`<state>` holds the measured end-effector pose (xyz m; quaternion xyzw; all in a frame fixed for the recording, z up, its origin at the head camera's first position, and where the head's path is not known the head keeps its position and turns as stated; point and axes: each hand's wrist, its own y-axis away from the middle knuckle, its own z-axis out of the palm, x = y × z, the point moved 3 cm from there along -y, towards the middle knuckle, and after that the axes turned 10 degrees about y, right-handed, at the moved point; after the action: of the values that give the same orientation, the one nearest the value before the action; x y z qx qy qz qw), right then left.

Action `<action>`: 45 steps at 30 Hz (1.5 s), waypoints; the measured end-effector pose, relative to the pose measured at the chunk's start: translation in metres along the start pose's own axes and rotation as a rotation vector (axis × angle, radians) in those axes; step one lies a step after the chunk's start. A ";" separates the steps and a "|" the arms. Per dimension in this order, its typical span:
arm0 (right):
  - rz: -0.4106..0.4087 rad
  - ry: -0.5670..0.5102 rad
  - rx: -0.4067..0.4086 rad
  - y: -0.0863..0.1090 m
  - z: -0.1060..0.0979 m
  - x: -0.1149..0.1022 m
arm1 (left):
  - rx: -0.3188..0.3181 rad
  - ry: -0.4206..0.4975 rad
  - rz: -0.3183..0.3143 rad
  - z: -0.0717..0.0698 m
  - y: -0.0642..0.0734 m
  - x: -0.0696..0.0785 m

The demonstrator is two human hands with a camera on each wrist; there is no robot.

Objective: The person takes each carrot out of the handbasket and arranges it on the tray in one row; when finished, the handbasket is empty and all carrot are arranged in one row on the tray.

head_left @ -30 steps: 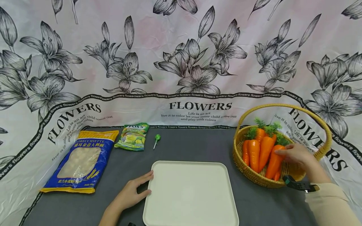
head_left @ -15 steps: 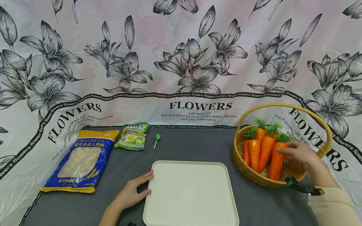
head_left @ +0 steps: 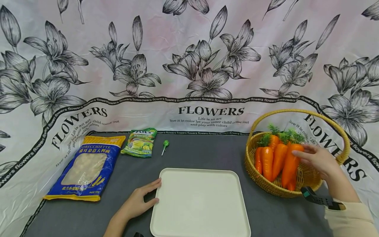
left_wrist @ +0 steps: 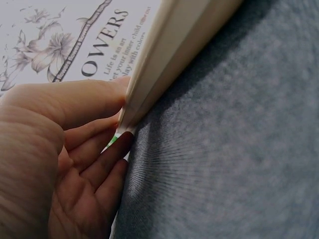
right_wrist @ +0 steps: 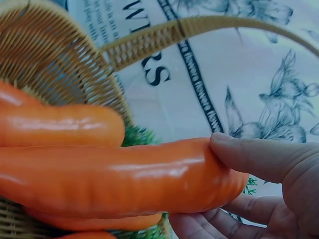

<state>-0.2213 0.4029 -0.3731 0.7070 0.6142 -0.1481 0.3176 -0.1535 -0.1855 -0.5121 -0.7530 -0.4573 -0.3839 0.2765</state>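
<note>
We see a flowered cloth [head_left: 142, 113] behind a grey table [head_left: 204, 151]. On the right stands the wicker basket [head_left: 263, 185]; near centre lies the cream tray [head_left: 201, 200], and on the left the blue pasta bag [head_left: 86, 169]. Our right hand [head_left: 321, 161] pinches the held carrot [head_left: 290, 166] near its thick end, thumb on one side, fingers on the other. Since a second ago that end has risen and shifted right, while the tip remains low in the basket; we judge the carrot is being lifted but isn't clear yet. Our left hand [head_left: 140, 199], fingers extended and thumb apart, touches the tray's left edge without curling around it. Farther away lie the green sweets bag [head_left: 140, 144] and a lollipop [head_left: 165, 143].
</note>
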 end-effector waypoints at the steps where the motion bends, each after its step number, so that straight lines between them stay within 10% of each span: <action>1: -0.009 -0.004 0.009 0.002 0.000 -0.002 | 0.000 -0.002 0.003 0.000 0.000 0.000; 11: -0.100 -0.126 0.110 0.020 0.009 -0.022 | -0.001 -0.009 0.016 0.001 0.001 0.000; 23: -0.328 -0.582 0.150 0.053 0.058 -0.052 | 0.000 0.007 0.008 0.002 0.002 0.001; 31: -0.259 -0.382 0.073 0.054 0.126 -0.097 | 0.001 0.012 0.008 0.000 0.000 0.001; 45: -0.298 -0.438 -0.060 0.045 0.237 -0.159 | 0.024 -0.005 0.038 -0.002 0.000 0.005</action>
<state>-0.1673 0.1277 -0.4448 0.5500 0.6324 -0.3244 0.4385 -0.1530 -0.1842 -0.5069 -0.7591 -0.4483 -0.3712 0.2916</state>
